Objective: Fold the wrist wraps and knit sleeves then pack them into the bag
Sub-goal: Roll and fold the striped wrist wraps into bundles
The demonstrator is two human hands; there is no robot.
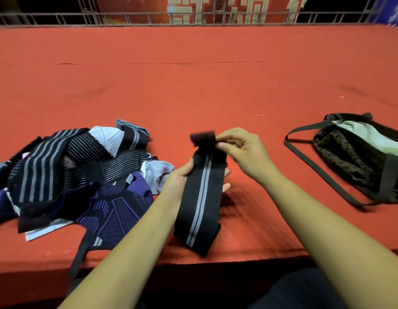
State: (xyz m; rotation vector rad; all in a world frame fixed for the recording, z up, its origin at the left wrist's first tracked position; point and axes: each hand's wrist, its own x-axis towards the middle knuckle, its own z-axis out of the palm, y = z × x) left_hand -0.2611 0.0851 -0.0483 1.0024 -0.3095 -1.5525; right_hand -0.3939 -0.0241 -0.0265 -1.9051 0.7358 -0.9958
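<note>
A black wrist wrap (200, 201) with a grey centre stripe hangs between my hands above the red table. My left hand (182, 177) grips it at mid-length from the left side. My right hand (240, 148) pinches its blurred upper end, which curls over. The wrap's lower end reaches the table's front edge. A pile of wraps and knit sleeves (77, 175), black, grey-striped, pale blue and purple, lies to the left. A dark patterned bag (354, 161) with a pale lining lies open at the right.
The red cloth-covered table (193, 85) stretches far back to a metal railing (193, 18). The bag's long black strap (305, 159) loops across the cloth toward my right arm. One strap from the pile hangs over the front edge.
</note>
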